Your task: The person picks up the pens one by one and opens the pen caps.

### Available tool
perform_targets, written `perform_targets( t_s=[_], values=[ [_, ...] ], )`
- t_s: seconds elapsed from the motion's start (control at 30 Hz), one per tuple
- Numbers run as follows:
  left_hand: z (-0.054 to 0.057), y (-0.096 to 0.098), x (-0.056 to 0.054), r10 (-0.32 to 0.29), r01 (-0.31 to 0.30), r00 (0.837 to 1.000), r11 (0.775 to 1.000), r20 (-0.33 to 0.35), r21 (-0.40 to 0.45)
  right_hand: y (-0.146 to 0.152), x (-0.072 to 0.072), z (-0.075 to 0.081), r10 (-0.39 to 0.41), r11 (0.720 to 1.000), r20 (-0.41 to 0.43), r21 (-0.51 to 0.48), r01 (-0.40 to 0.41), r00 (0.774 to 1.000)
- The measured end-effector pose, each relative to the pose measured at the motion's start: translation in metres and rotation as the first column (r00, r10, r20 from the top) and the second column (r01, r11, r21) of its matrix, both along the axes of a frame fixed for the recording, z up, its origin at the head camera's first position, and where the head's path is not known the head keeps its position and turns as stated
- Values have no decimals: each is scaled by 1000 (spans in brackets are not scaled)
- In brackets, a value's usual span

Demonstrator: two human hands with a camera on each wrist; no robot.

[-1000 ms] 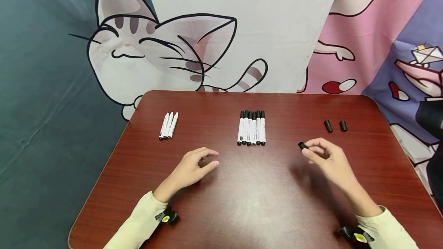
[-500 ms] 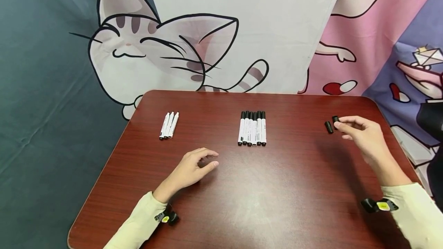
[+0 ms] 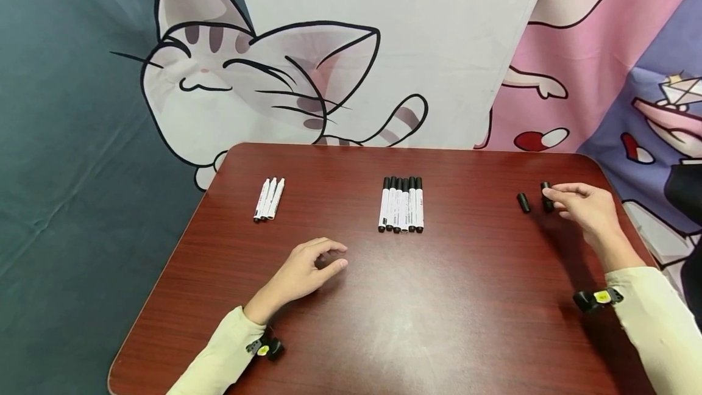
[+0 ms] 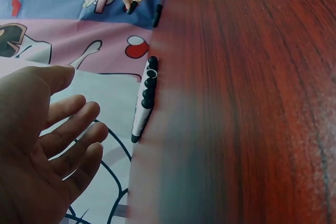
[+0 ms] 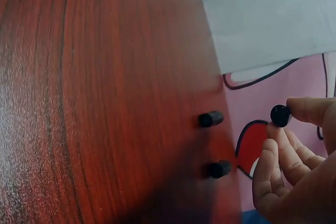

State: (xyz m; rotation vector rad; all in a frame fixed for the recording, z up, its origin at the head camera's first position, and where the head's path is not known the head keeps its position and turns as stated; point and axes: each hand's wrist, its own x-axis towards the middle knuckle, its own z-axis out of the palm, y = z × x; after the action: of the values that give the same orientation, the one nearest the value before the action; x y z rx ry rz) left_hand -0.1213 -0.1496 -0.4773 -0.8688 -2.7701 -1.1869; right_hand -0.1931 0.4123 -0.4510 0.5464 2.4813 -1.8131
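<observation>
My right hand [image 3: 589, 211] pinches a black marker cap [image 5: 281, 115] between thumb and fingertips at the back right of the table. Two more black caps lie on the tabletop below it: one cap [image 5: 211, 119] to the left, the other cap [image 5: 219, 169] overlapped by the held one in the head view. My left hand [image 3: 298, 270] hovers near the table's middle, fingers loosely bent, holding nothing. Beyond it lie several capped black-and-white markers [image 3: 401, 205], side by side at the centre back. Three capless markers [image 3: 269, 199] lie together at the back left.
The brown wooden table [image 3: 384, 322] has rounded back corners. Behind it hangs a cloth with a cartoon cat [image 3: 230, 90]. A dark object [image 3: 685, 200] stands beyond the table's right edge.
My right hand has carried the cap from right of the capped markers to the back right, over the caps lying there. My left hand has stayed in place.
</observation>
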Motion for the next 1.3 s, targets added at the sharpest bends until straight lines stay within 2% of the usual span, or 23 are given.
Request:
perform_targets(
  t_s=[0.33,0.73,1.2,1.3],
  values=[
    [-3,0,0,-24,24,1000,1000,5,8,9,-6,-22,-51,992,45,114,45,998],
    [-3,1,1,-26,26,1000,1000,-6,5,9,-6,-27,-126,973,60,204,112,990],
    [-5,2,0,-34,34,999,999,-9,-5,35,-5,-33,-154,983,76,113,145,985],
    [-5,2,0,-36,36,999,999,-13,-8,40,-5,-35,-149,983,105,127,135,983]
  ],
)
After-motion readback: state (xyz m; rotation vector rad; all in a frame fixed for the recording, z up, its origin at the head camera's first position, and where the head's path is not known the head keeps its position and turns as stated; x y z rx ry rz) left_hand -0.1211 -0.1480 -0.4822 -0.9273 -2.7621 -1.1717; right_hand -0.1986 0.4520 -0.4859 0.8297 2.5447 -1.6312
